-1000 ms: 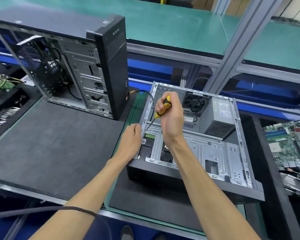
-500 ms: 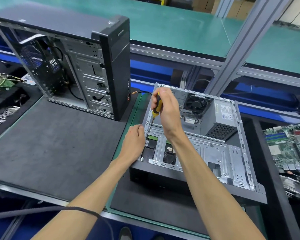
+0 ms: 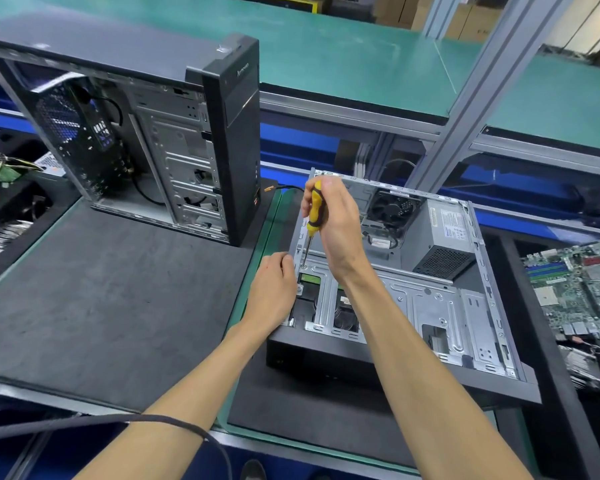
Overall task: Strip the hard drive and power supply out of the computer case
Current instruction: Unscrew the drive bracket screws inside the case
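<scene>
We are gripping the screwdriver (image 3: 314,210) in our right hand (image 3: 336,226), fingers wrapped round the handle, keeping it near upright so its tip is seating in a screw (image 3: 303,266) on the bracket (image 3: 388,296) at the case's (image 3: 496,344) left edge. Our left hand (image 3: 273,293) is resting curled against that edge, probably steadying the case. The power supply (image 3: 447,237) is sitting far right; the hard drive, we judge, is lying under the bracket.
</scene>
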A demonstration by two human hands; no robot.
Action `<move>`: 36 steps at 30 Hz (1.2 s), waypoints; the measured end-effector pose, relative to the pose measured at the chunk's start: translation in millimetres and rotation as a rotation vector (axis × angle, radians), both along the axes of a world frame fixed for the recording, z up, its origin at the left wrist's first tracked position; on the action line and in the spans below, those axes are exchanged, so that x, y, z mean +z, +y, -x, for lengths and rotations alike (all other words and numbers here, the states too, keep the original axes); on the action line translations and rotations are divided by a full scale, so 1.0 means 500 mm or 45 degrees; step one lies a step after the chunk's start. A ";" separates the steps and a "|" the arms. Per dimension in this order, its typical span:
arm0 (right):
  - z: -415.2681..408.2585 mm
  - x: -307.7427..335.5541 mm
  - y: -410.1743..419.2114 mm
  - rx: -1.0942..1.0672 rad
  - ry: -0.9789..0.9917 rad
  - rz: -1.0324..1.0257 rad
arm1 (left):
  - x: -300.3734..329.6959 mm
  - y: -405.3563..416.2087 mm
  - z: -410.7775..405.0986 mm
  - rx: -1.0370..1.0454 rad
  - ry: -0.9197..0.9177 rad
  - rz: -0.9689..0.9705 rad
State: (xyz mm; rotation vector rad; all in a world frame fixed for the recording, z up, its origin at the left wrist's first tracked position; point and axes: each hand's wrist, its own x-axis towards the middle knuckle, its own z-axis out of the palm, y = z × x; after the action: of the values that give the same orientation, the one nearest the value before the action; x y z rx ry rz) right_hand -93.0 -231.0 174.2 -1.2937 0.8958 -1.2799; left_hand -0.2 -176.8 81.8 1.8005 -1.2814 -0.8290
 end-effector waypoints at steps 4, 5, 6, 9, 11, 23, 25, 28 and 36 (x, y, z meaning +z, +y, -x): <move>-0.006 -0.008 0.000 0.058 -0.115 0.017 | -0.005 -0.002 0.000 0.004 -0.029 0.019; -0.010 -0.012 0.003 0.060 -0.118 0.024 | -0.006 -0.002 0.000 0.004 -0.037 0.027; -0.012 -0.014 0.006 0.047 -0.102 0.035 | -0.007 -0.003 0.000 0.006 -0.042 0.031; -0.011 -0.015 0.013 -0.040 -0.021 0.065 | -0.010 -0.005 0.000 0.021 -0.055 0.018; -0.007 -0.010 0.012 -0.059 0.010 0.076 | -0.011 -0.005 0.001 0.025 -0.066 0.011; -0.007 -0.002 0.013 -0.097 0.008 0.060 | 0.001 0.001 0.003 0.022 -0.034 0.033; -0.007 -0.001 0.013 -0.054 -0.056 0.036 | 0.003 0.000 0.003 0.019 -0.041 0.035; -0.008 -0.004 0.015 -0.041 -0.055 0.036 | 0.003 0.000 0.004 0.021 -0.043 0.035; 0.000 -0.003 0.003 0.016 -0.095 0.008 | -0.005 -0.002 0.003 0.040 -0.073 0.022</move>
State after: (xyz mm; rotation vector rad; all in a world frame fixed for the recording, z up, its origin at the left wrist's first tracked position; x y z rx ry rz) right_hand -92.7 -229.6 172.8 -1.2464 0.8306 -1.3137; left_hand -1.9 -177.9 79.4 1.8380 -1.2893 -0.7522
